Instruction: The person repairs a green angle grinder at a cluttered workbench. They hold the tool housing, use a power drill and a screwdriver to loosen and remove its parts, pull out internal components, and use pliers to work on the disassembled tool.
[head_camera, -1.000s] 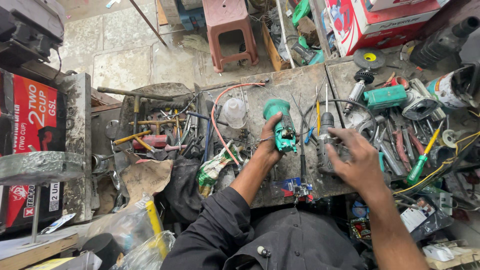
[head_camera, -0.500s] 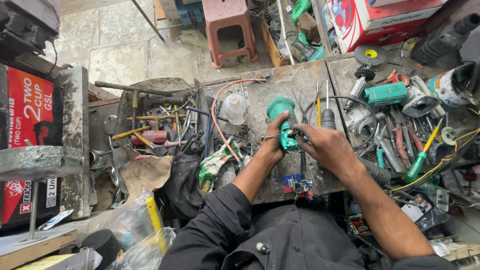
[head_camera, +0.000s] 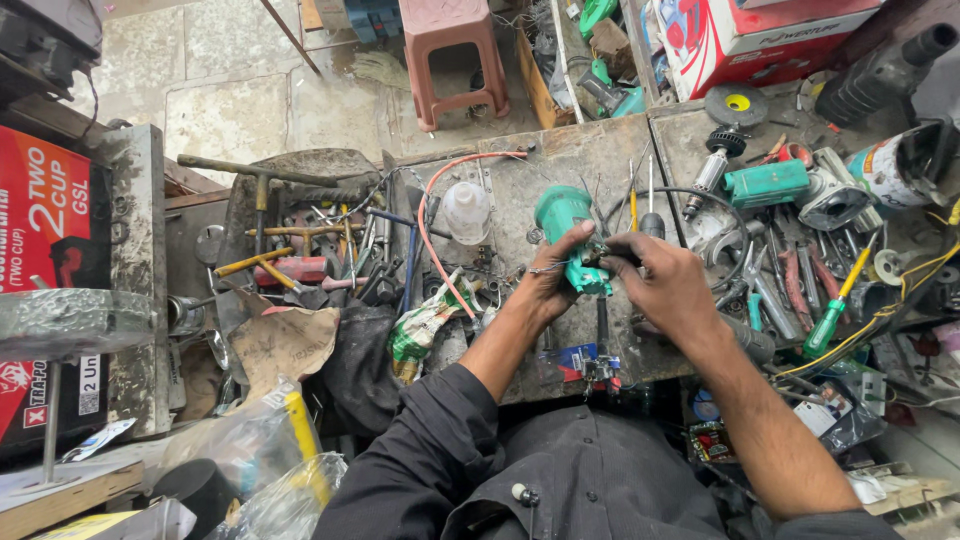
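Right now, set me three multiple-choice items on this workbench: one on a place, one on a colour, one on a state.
1. Where does the pink plastic stool stand?
A. on the floor beyond the bench
B. on the bench
C. on the person's lap

2. What colour is the tool body being held?
A. yellow
B. teal green
C. red

3. How is the tool body held?
A. lying untouched
B. by the left hand alone
C. between both hands

Answers: 1 A, it stands on the paving past the bench's far edge. 2 B, its casing is teal green. 3 C, the left hand and right hand both grip it.
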